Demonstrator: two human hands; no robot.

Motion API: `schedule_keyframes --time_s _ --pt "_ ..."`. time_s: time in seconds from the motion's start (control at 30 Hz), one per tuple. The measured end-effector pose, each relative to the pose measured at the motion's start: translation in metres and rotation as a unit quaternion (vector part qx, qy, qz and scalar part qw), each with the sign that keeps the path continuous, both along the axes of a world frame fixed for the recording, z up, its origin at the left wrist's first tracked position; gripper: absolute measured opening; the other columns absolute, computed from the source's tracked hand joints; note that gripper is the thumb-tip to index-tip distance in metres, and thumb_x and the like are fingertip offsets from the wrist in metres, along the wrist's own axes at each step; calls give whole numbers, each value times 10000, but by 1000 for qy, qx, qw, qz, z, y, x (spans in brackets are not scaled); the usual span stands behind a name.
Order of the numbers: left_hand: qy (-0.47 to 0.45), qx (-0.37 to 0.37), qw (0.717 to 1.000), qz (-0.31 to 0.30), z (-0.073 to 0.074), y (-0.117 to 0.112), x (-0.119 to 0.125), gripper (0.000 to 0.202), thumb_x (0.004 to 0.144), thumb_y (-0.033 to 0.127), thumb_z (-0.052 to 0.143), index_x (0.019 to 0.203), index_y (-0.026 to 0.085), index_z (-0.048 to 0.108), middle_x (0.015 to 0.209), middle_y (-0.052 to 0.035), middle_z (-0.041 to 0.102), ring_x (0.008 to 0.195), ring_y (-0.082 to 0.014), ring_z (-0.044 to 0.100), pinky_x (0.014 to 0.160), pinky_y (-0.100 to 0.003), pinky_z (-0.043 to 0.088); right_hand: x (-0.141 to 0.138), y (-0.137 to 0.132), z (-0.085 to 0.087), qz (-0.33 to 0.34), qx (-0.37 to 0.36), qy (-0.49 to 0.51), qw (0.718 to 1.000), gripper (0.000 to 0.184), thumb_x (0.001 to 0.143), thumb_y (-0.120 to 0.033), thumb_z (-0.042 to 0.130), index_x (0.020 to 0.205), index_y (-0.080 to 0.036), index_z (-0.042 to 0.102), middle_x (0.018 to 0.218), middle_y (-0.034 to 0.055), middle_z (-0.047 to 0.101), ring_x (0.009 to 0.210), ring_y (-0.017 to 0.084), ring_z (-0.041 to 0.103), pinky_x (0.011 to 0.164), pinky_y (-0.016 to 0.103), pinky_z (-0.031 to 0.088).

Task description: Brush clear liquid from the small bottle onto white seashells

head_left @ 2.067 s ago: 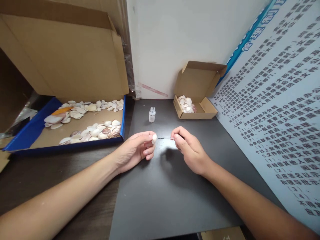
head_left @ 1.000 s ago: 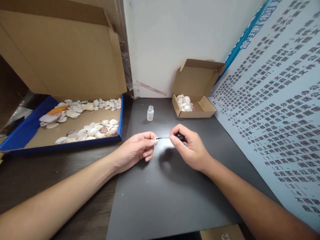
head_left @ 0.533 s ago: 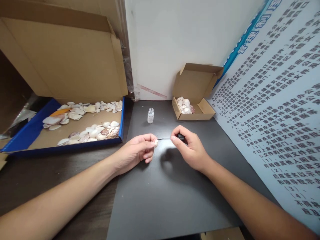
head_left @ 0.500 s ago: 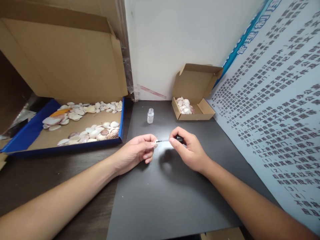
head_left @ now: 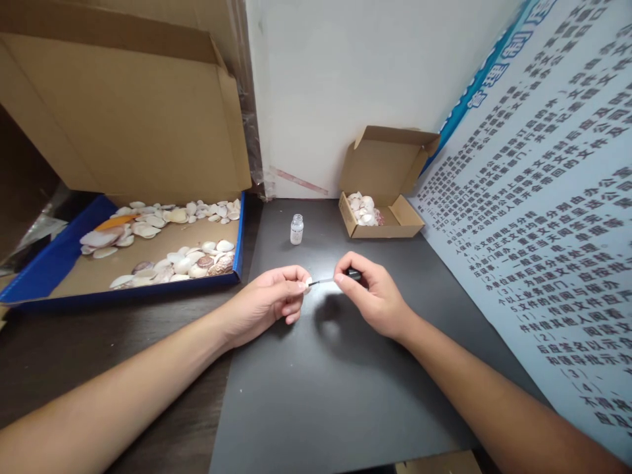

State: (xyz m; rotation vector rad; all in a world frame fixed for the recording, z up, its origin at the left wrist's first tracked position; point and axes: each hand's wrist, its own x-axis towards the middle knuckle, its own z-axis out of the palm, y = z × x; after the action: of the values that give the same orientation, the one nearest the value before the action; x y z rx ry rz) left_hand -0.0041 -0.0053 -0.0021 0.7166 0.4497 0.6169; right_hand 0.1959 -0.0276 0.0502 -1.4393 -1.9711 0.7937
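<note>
Between thumb and fingers, my left hand (head_left: 276,296) pinches a small pale shell (head_left: 309,282), mostly hidden by the fingertips. My right hand (head_left: 368,293) is closed on a thin applicator brush (head_left: 323,281) with a black cap, part of which shows behind the fingers. The brush's dark tip points left and meets the shell at my left fingertips. Behind both hands, a small clear glass bottle (head_left: 296,230) with a label stands upright and uncapped on the grey board.
At left, an open blue-edged cardboard box (head_left: 241,240) holds many shells (head_left: 182,263). At the back right sits a smaller open cardboard box (head_left: 390,232) with white shells (head_left: 364,209). A printed panel (head_left: 553,197) rises along the right; a white board (head_left: 345,99) stands behind.
The brush has tilted slightly, its tip now a little lower against the shell. Both hands stay nearly in place, and the bottle has not moved.
</note>
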Motion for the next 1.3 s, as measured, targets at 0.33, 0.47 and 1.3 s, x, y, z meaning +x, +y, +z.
schedule_keyframes --time_s 0.33,0.47,1.3 --pt "7 1 1000 4 0 1 1 144 865 260 619 824 159 525 560 71 344 497 -58 317 506 -173 328 -1 0 1 -11 -7 -17 1000 126 909 -244 517 797 -188 520 682 -25 491 579 108 420 553 233 344" --pt "4 -3 1000 4 1 1 1 153 856 263 632 818 156 529 575 68 351 505 -58 307 509 -174 332 -1 0 3 -10 -5 10 1000 139 911 -254 511 787 -190 519 674 -23 489 585 112 426 556 233 352" --pt "12 14 1000 0 -2 -1 2 232 829 335 690 808 171 528 564 78 349 496 -65 287 506 -191 323 -2 -1 3 -24 15 -12 1000 136 894 -253 530 773 -192 524 635 -29 473 557 110 417 531 231 342"
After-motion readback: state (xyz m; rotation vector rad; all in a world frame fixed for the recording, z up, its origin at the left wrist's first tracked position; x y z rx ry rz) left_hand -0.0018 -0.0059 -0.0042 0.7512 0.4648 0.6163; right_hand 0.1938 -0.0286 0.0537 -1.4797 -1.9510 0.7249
